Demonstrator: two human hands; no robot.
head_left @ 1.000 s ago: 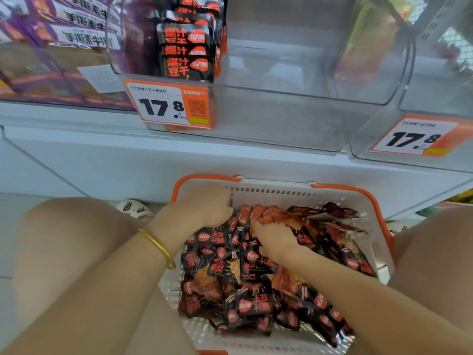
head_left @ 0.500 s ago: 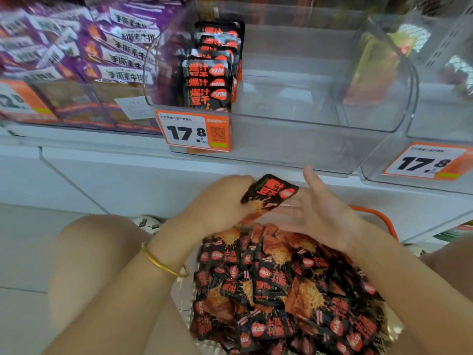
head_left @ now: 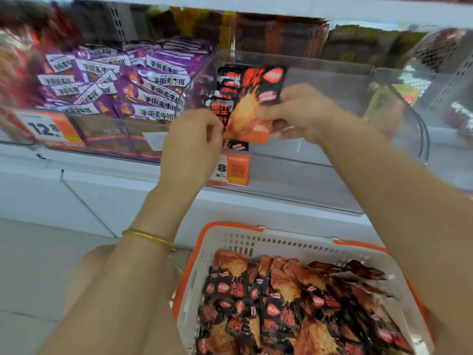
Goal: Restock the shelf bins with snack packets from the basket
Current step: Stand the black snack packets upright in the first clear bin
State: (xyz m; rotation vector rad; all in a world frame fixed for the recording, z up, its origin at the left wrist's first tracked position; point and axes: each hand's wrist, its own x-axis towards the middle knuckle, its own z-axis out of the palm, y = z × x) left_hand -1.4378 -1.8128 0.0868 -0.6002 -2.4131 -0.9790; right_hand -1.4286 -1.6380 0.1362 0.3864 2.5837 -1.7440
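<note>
Both hands hold a small stack of black-and-orange snack packets [head_left: 252, 106] in front of the clear shelf bin [head_left: 320, 73]. My left hand [head_left: 192, 144] pinches the stack's lower left edge. My right hand [head_left: 297, 111] grips its right side. Behind the stack, a row of the same packets [head_left: 226, 80] stands at the bin's left end; the remainder of the bin looks bare. Below, the white basket with orange trim [head_left: 256, 242] holds several more packets [head_left: 294, 308].
A bin of purple packets [head_left: 122, 80] sits to the left, with a 12.8 price tag [head_left: 48, 128]. An orange price tag [head_left: 234, 170] hangs on the clear bin's front. Another clear bin [head_left: 450, 93] stands at the right. My knee [head_left: 102, 272] is beside the basket.
Both hands lifted packets out of the basket and rose to the clear bin's front. The camera tilted up, showing more shelf and less basket.
</note>
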